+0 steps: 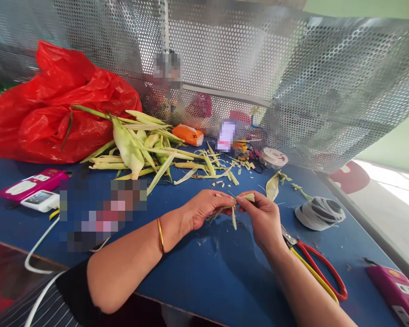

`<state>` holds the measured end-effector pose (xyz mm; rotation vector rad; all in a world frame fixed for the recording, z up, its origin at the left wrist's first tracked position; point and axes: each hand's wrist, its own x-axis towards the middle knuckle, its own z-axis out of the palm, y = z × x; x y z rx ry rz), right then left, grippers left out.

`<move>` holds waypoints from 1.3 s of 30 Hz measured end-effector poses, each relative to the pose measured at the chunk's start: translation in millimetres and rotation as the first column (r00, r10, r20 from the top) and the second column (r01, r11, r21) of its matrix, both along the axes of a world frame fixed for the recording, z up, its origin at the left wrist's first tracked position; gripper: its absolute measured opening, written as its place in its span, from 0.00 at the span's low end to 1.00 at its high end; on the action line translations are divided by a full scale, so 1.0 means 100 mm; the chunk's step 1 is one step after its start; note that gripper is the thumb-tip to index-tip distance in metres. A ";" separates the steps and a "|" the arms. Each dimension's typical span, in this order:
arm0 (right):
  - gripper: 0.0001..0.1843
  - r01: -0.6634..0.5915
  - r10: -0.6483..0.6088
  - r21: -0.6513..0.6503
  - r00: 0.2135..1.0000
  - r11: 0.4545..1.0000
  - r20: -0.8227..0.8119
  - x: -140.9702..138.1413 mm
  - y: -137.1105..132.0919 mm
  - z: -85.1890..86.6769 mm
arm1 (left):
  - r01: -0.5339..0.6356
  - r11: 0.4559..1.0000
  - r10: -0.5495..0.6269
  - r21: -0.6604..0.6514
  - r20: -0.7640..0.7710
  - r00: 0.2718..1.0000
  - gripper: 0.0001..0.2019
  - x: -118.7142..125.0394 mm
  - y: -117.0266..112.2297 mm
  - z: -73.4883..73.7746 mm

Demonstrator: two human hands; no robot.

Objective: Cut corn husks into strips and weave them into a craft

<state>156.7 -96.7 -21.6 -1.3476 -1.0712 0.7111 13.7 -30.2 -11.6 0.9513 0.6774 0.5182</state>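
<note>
Over the middle of the blue table, my left hand [207,206] pinches a small bundle of pale corn husk strips [234,218]. My right hand [261,211] meets it fingertip to fingertip, its thumb and fingers closed on the same husk, with one end sticking out above them. A narrow strip hangs down between the two hands. Part of the bundle is hidden behind my left fingers. Just right of my right wrist lie scissors [318,268] with one red and one yellow handle. A pile of green and pale corn husks [129,145] lies beyond my left hand.
A large red plastic bag [64,109] fills the back left. Cut husk scraps [236,170], an orange packet [188,135], a tape roll [274,157] and a spool of thread [319,213] lie around. Purple boxes [395,290] and a white cable [37,247] flank the edges; perforated metal [221,59] stands behind.
</note>
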 end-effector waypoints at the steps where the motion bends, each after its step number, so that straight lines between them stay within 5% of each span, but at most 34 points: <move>1: 0.09 -0.013 0.013 -0.005 1.000 1.000 0.015 0.00 0.01 0.01 | -0.007 1.000 0.007 0.015 -0.012 1.000 0.08 0.00 0.00 0.00; 5: 0.14 -0.073 0.077 -0.039 0.987 0.997 0.138 0.09 0.03 0.09 | -0.087 0.996 0.088 0.033 -0.039 0.995 0.05 0.02 0.01 -0.01; 8: 0.18 0.058 -0.053 -0.005 0.942 0.998 0.330 0.31 -0.01 0.20 | -0.163 0.987 0.163 0.007 -0.044 0.986 0.03 0.01 0.04 -0.01; 12: 0.13 0.313 -0.257 0.036 0.703 0.949 0.663 0.68 -0.10 0.26 | -0.229 0.973 0.228 -0.027 -0.040 0.973 0.02 -0.01 0.10 -0.01; 15: 0.09 0.337 -0.083 -0.132 0.555 0.932 0.828 0.83 -0.07 0.18 | -0.242 0.968 0.240 -0.067 -0.039 0.970 0.02 -0.02 0.12 0.00; 18: 0.08 0.237 0.148 -0.299 0.500 0.924 0.853 0.80 0.09 0.07 | -0.241 0.966 0.239 -0.089 -0.036 0.970 0.03 -0.03 0.13 0.01; 23: 0.03 0.185 0.220 -0.355 0.508 0.916 0.833 0.63 0.37 -0.08 | -0.251 0.965 0.251 -0.072 -0.021 0.968 0.04 -0.06 0.16 0.02; 29: 0.06 0.122 0.189 -0.323 0.601 0.939 0.776 0.59 0.41 -0.15 | -0.255 0.965 0.254 -0.058 -0.031 0.967 0.05 -0.08 0.17 0.03; 34: 0.07 0.075 0.093 -0.237 0.776 0.969 0.624 0.54 0.41 -0.02 | -0.234 0.972 0.235 0.026 -0.054 0.970 0.04 -0.09 0.16 0.09; 39: 0.17 -0.093 0.195 -0.252 0.888 0.963 0.416 0.35 0.39 0.18 | -0.208 0.973 0.212 0.096 -0.034 0.977 0.05 -0.12 0.18 0.12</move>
